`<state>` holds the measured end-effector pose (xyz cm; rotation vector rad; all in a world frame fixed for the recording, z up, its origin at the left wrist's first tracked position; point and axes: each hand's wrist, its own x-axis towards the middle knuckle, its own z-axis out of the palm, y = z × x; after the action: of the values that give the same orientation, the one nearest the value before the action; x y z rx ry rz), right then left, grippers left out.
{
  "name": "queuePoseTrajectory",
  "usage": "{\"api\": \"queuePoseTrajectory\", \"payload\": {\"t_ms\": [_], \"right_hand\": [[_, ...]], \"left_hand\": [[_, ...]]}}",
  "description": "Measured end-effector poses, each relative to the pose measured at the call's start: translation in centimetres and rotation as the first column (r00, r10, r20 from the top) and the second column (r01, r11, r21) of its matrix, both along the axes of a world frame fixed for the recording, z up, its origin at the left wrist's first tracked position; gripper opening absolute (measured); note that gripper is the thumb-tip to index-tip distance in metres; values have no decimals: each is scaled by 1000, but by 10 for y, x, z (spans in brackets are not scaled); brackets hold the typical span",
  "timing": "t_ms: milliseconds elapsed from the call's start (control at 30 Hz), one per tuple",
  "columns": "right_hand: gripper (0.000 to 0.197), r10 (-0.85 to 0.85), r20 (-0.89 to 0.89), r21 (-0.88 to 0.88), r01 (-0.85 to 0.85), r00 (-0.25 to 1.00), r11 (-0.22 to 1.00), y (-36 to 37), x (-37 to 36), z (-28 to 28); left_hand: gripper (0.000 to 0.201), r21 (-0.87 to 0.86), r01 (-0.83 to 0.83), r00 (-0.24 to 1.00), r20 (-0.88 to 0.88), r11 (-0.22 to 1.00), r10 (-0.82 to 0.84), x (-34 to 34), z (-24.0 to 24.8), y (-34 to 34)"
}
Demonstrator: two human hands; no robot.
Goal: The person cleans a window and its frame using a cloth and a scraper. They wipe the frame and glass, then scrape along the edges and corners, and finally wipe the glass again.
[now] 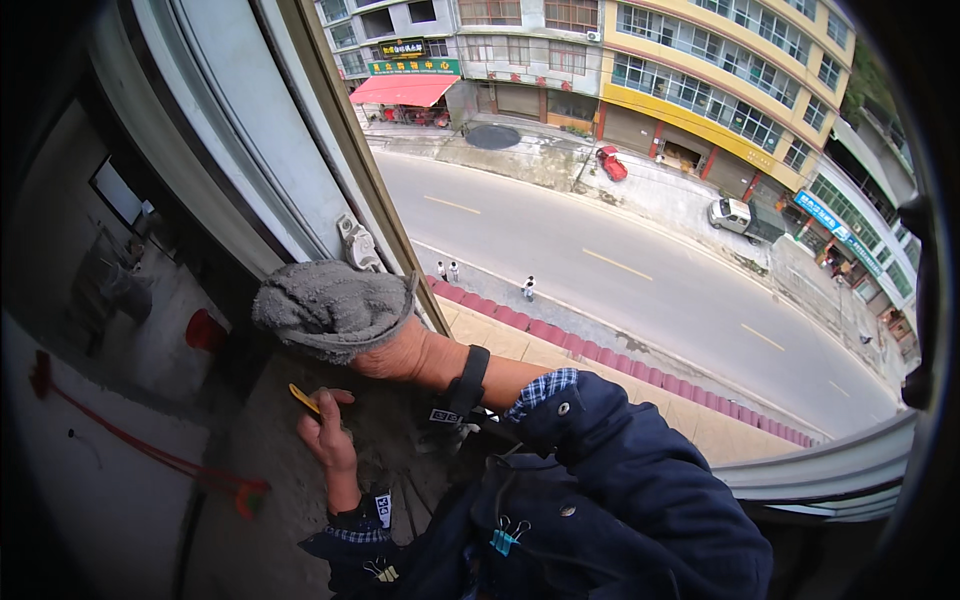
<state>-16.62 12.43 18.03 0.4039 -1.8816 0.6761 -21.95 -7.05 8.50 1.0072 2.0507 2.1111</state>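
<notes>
Grey mortar (325, 305), or what looks like it, sits in a thick, grainy lump on the right hand (388, 355), just beside the window frame (250, 130) and near its metal latch (358, 243). A thin curved rim shows at its edge, so it may lie in a shallow holder. The right hand comes in low behind the lump, maybe to bear its weight; the lump hides those fingers, so I cannot tell how they are bent. The left hand (328, 440) is lower down, its fingers curled in on a thin yellow handle (304, 399), perhaps to keep it ready. Both wrists wear black straps with white marked tags. Outside, far below, is the road (560, 235). Past it, a green sign (414, 67) and a blue sign (838, 230) have writing on them.
</notes>
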Motion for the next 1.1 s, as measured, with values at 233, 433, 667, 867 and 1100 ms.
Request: {"api": "queuePoseTrajectory", "payload": {"t_ms": [233, 433, 667, 867, 1100], "right_hand": [[44, 88, 233, 8, -92, 969, 996, 24, 17, -74], [47, -15, 169, 154, -12, 985, 988, 11, 60, -129], [35, 332, 686, -682, 413, 648, 603, 12, 95, -123], [32, 33, 879, -191, 289, 475, 938, 13, 113, -102], [38, -66, 942, 9, 172, 328, 985, 6, 124, -73]], "left_hand": [[42, -46, -82, 996, 23, 996, 83, -4, -9, -4], [41, -73, -22, 1000, 6, 997, 23, -1, -2, 4], [40, -58, 223, 973, 72, 973, -219, 25, -3, 34], [42, -57, 363, 909, 241, 930, -340, 49, -3, 45], [47, -50, 383, 844, 425, 922, -328, 64, 4, 37]]}}
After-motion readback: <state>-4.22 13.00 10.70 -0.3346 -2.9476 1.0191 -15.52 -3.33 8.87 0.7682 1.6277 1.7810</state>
